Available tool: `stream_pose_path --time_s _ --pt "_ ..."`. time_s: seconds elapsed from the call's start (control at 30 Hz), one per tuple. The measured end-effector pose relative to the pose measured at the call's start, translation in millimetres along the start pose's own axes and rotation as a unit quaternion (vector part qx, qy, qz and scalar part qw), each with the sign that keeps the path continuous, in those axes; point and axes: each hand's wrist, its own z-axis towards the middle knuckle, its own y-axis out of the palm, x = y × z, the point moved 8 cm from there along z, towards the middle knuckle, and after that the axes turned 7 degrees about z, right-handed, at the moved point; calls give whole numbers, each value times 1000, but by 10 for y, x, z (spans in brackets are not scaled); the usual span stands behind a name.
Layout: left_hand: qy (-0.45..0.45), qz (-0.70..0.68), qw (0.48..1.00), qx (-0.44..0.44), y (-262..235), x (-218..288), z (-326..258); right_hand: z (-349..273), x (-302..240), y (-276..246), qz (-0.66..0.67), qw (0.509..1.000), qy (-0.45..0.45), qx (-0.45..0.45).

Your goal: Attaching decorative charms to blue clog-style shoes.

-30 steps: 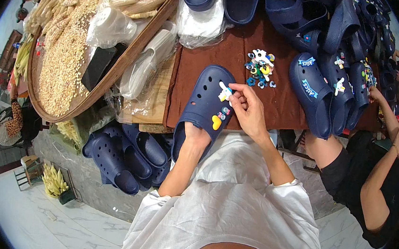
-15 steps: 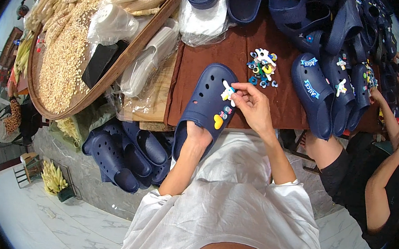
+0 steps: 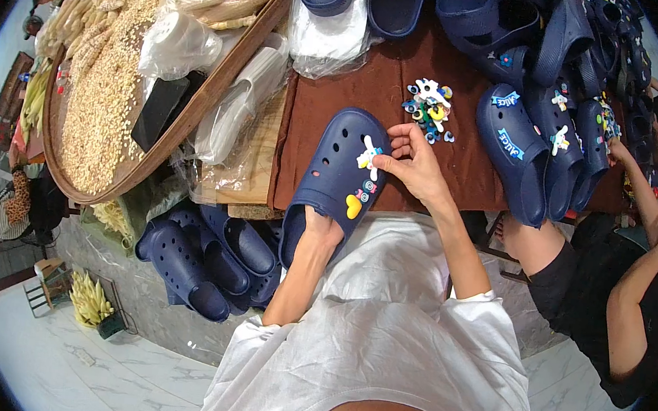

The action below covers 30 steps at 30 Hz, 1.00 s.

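Note:
A navy clog [image 3: 324, 170] tilts in front of me, with my left hand [image 3: 324, 225] pushed into its foot opening and holding it up; those fingers are hidden inside. On the clog's upper sit a white figure-shaped charm [image 3: 368, 156], a small swirl charm [image 3: 366, 189] and a yellow heart charm [image 3: 353, 207]. My right hand [image 3: 419, 162] is at the clog's right edge. Its thumb presses on the white charm, while the bent fingers stand apart from the thumb beyond the edge. Behind it, a pile of colourful charms [image 3: 429, 105] lies on the brown cloth [image 3: 330, 100].
Decorated navy clogs [image 3: 512, 155] stand to the right, where another person's hand [image 3: 618, 149] reaches among them. A large woven tray [image 3: 218, 90] of corn fills the left. Plain navy clogs [image 3: 179, 259] hang below the table edge. More clogs [image 3: 485, 31] lie at the back.
My right fingers have come off the white charm and spread from the thumb, which now presses it. The charm stays on the clog, which has shifted slightly left.

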Motion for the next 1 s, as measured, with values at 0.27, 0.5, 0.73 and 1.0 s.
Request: stream_pose_path --time_s 0.27,0.5,0.73,1.0 --pt "-2 3 1000 -3 -10 17 0 43 159 14 28 1000 6 -12" --pt "-18 -32 999 27 -31 44 -42 -56 137 70 79 996 -4 -40" --pt "-28 -45 989 141 -103 65 -120 -316 -138 -27 -44 995 -81 37" --pt "-56 -133 988 57 -111 -4 35 -342 -479 121 -170 969 -170 53"
